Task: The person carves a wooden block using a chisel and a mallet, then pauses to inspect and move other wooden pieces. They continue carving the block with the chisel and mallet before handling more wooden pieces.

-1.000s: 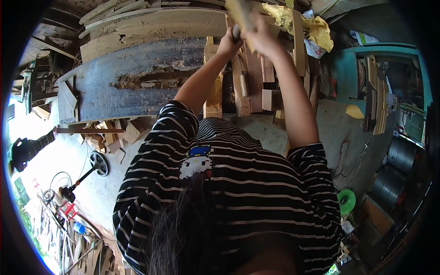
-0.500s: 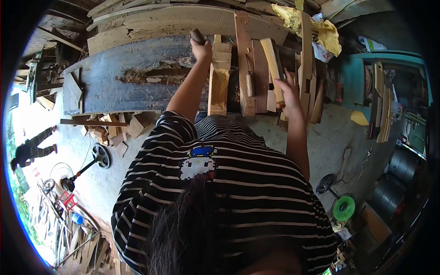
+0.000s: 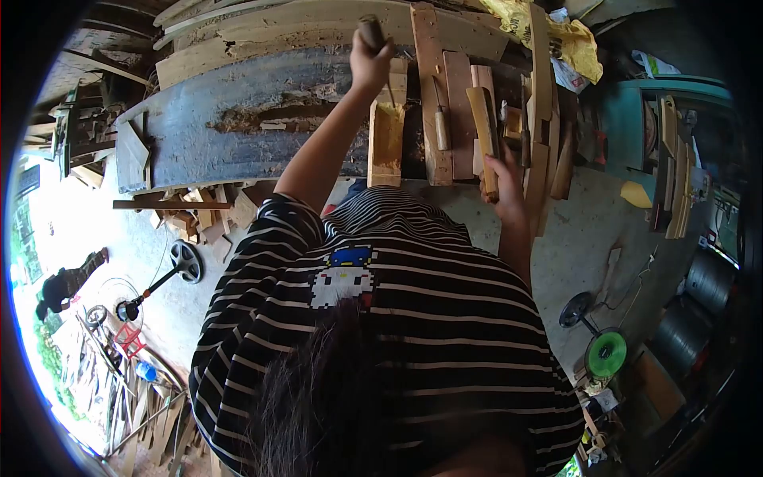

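Note:
My left hand (image 3: 371, 70) is closed around the thick handle of a chisel (image 3: 371, 33), whose thin blade points down at a wooden block (image 3: 387, 163). The block has a pale hollow cut into it and lies across the dark bench slab (image 3: 262, 159). My right hand (image 3: 505, 187) grips the near end of a long wooden bar (image 3: 482, 131), held over the boards to the right of the block. Between the two hands, a second chisel with a wooden handle (image 3: 441, 131) rests on a reddish board (image 3: 427, 63).
More boards and tools, including a narrow dark tool (image 3: 524, 127), lie at the right of the bench. A yellow sack (image 3: 576, 48) is at the back right. Wood offcuts (image 3: 203, 215) are piled below the bench. A green-guarded fan (image 3: 606, 354) stands right; a person (image 3: 71, 278) is far left.
My left hand has shifted right with the chisel, over the hollowed block. My right hand and the wooden bar have dropped nearer my body. The view has shifted slightly.

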{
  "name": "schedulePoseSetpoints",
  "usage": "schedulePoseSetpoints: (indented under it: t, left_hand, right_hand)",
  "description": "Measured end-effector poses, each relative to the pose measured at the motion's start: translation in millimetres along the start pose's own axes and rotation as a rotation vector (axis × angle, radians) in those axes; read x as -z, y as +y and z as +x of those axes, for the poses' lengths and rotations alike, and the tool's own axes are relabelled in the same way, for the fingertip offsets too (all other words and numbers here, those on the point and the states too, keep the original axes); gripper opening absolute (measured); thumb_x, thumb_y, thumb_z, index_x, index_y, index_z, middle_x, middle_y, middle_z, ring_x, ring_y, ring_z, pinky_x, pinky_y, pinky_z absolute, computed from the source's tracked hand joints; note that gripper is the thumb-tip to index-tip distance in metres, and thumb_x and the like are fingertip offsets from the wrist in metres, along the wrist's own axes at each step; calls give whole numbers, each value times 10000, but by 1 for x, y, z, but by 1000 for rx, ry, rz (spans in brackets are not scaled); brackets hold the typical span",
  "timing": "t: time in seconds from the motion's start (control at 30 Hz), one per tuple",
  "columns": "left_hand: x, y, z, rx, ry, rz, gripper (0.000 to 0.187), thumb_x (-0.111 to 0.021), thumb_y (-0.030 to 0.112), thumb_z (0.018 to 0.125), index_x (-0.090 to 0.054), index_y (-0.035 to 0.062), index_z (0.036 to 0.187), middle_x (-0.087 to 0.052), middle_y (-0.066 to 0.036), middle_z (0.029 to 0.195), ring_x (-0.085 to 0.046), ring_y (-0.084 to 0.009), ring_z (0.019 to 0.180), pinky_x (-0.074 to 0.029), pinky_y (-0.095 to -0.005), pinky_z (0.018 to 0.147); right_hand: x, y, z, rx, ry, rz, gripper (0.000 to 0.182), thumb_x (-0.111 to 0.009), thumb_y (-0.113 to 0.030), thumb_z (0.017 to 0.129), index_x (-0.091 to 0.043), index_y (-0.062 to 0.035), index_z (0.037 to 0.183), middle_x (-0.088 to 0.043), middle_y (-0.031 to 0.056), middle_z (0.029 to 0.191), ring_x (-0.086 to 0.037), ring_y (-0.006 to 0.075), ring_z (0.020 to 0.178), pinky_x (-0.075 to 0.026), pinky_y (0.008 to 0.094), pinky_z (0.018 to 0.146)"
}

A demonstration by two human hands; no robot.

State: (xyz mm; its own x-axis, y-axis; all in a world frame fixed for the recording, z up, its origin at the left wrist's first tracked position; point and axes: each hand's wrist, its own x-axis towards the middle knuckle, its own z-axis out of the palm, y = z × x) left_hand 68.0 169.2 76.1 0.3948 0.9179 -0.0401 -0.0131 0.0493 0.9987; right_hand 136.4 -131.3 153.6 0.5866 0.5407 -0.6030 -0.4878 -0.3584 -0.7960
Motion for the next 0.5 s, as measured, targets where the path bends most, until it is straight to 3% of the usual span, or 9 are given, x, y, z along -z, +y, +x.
schedulePoseSetpoints:
  t: [0.1, 0.13, 0.27, 0.5]
  left_hand:
    - [-19, -4, 2, -173, -83, 165, 369, -691, 221, 763, -433, 33, 948, -605, -121, 740, -585, -195, 618, -471, -335, 571]
    - [-23, -3, -3, -168, -130, 175, 423, -700, 267, 742, -435, 21, 963, -606, -170, 766, -610, -275, 677, -476, -370, 626]
    - [-29, -4, -16, -194, -184, 348, 417, -689, 292, 746, -442, 26, 952, -600, -200, 786, -593, -376, 746, -468, -390, 663]
    - [-28, -10, -25, -223, -161, 277, 404, -690, 283, 747, -441, 32, 943, -604, -209, 797, -588, -393, 743, -466, -396, 660]
  right_hand:
    - [1, 3, -6, -9, -9, -48, 615, -541, -228, 842, -293, -171, 1401, -471, 36, 650, -454, 114, 439, -333, 248, 318]
    - [3, 5, -7, -21, -10, -50, 617, -550, -231, 836, -303, -166, 1398, -472, 34, 658, -467, 117, 461, -333, 252, 320]
    - [11, 33, -1, 70, 62, -40, 622, -561, -240, 829, -315, -168, 1395, -485, 35, 701, -491, 120, 522, -335, 260, 329]
    - [6, 36, -16, -1, 104, -76, 632, -578, -247, 819, -324, -171, 1393, -507, 49, 761, -502, 118, 565, -354, 257, 357]
